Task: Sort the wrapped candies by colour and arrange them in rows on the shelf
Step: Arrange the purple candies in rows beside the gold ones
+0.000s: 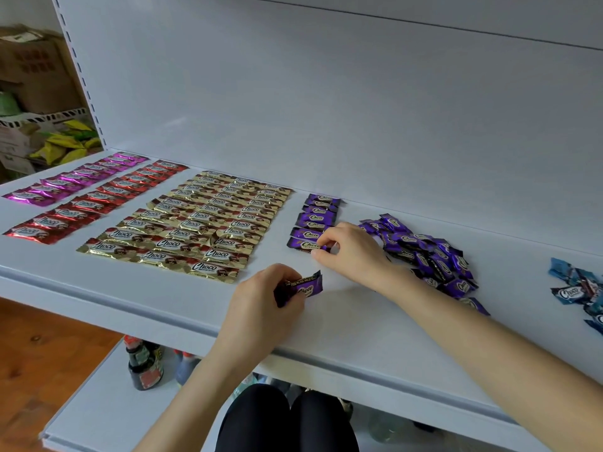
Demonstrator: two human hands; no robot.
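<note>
Shelf (342, 321), purple candy (305, 290) in left hand (261, 298)

Cardboard boxes (36, 70) far left, yellow-green packets (63, 146) beneath; dark bottles (145, 367), wooden floor (39, 353).

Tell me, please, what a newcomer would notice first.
A block of gold candies dominates the shelf, a red row and a pink row to its left. Right of it, the right grip pinches the nearest candy of a purple row beside a purple heap; the left grip holds a purple candy.
</note>
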